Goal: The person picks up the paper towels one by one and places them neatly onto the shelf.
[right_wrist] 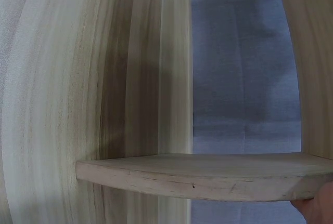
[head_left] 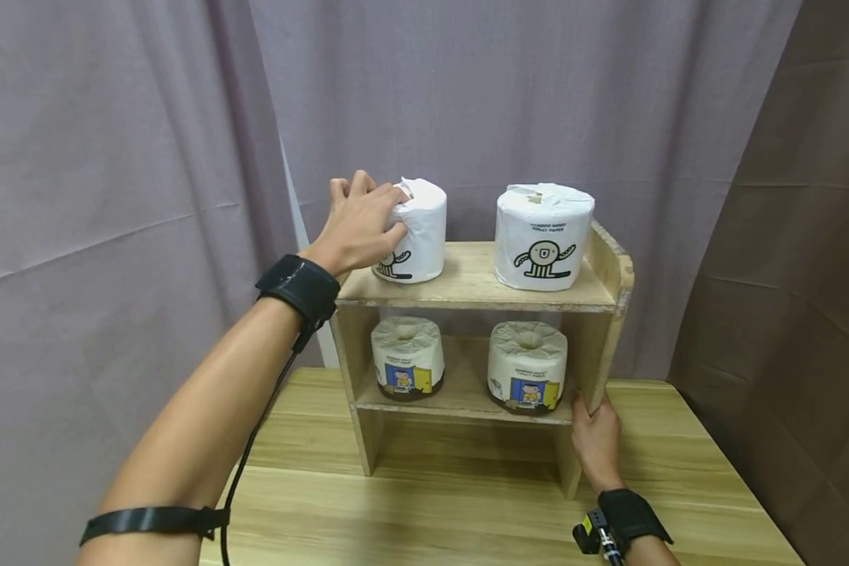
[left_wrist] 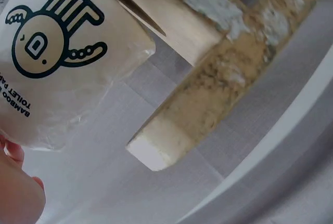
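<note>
A small two-tier wooden shelf (head_left: 477, 275) stands on the table. On its upper board, at the left, is a white-wrapped toilet paper roll (head_left: 424, 232). My left hand (head_left: 362, 224) grips it, the thumb at the front and fingers over the top. The left wrist view shows the cartoon print on this toilet paper roll (left_wrist: 78, 83) beside the shelf's side panel (left_wrist: 223, 73). My right hand (head_left: 597, 440) holds the shelf's right side panel low down. In the right wrist view only a bit of the right hand (right_wrist: 318, 206) shows at the panel's edge.
Another white toilet paper roll (head_left: 545, 228) stands at the right of the upper board. Two cream rolls with coloured prints, one left (head_left: 406, 358) and one right (head_left: 527, 369), sit on the lower board. Grey curtains (head_left: 502, 94) hang behind the wooden table (head_left: 431, 519).
</note>
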`<state>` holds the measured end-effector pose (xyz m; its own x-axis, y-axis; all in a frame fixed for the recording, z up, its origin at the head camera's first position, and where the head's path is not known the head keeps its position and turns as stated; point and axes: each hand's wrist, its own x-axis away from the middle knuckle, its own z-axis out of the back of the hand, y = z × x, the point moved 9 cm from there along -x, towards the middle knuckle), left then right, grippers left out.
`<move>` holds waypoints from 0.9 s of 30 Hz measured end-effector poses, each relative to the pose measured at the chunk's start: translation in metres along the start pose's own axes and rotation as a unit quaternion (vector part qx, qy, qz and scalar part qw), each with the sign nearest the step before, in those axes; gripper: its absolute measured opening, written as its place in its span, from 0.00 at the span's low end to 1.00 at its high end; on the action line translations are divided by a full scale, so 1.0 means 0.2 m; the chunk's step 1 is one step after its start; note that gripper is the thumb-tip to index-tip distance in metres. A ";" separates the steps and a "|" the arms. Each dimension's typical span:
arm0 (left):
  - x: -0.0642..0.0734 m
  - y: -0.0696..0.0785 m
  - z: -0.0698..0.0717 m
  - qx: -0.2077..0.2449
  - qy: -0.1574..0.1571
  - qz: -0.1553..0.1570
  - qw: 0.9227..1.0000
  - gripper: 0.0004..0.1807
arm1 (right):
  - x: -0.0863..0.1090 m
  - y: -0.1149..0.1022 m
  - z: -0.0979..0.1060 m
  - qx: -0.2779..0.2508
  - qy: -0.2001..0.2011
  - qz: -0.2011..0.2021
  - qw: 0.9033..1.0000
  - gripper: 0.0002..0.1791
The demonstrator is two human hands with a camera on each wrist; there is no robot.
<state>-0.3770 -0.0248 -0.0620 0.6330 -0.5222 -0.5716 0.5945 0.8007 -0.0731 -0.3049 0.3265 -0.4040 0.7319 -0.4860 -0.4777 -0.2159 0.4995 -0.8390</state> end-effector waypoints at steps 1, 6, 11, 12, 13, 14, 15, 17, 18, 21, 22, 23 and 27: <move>0.00 0.00 0.00 -0.005 0.002 0.005 1.000 0.27 | 0.00 0.00 0.00 0.002 0.000 0.000 1.000 0.18; 0.00 0.01 0.01 -0.019 0.024 0.030 0.999 0.26 | 0.00 0.00 0.00 0.004 0.003 0.000 1.000 0.17; -0.01 0.03 0.02 -0.014 0.039 0.064 0.997 0.26 | -0.01 0.00 0.01 -0.002 0.004 0.000 1.000 0.20; -0.01 0.04 0.01 -0.013 0.040 0.071 0.997 0.26 | -0.01 0.00 0.01 -0.003 0.005 0.001 1.000 0.20; -0.02 0.05 0.01 -0.013 0.040 0.077 0.996 0.26 | -0.01 0.00 0.02 -0.005 0.005 0.000 1.000 0.20; -0.02 0.05 0.00 -0.012 0.040 0.081 0.996 0.26 | -0.01 0.00 0.02 -0.005 0.006 0.000 1.000 0.20; -0.02 0.06 0.00 -0.012 0.040 0.085 0.996 0.27 | -0.01 0.01 0.02 -0.007 0.006 0.000 1.000 0.19; -0.03 0.07 -0.02 -0.012 0.038 0.093 0.995 0.27 | -0.01 0.01 0.03 -0.007 0.006 -0.001 1.000 0.20; -0.03 0.08 -0.02 -0.012 0.038 0.097 0.994 0.27 | -0.01 0.01 0.03 -0.008 0.006 -0.001 1.000 0.20; -0.03 0.08 -0.03 -0.010 0.038 0.110 0.993 0.25 | -0.01 0.02 0.03 -0.009 0.005 -0.001 1.000 0.20; -0.03 0.09 -0.04 -0.009 0.038 0.115 0.993 0.25 | -0.01 0.02 0.03 -0.008 0.005 -0.002 1.000 0.20; -0.03 0.09 -0.04 -0.008 0.038 0.119 0.992 0.24 | -0.01 0.02 0.03 -0.008 0.006 -0.003 1.000 0.20; -0.03 0.09 -0.05 -0.008 0.034 0.127 0.991 0.22 | -0.01 0.02 0.04 -0.006 0.007 -0.006 1.000 0.20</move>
<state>-0.3751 -0.0041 -0.0685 0.7257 -0.2830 -0.6272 0.4123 0.9086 0.0671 -0.3022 0.3359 -0.4049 0.7255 -0.5015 -0.4713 -0.2146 0.4859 -0.8473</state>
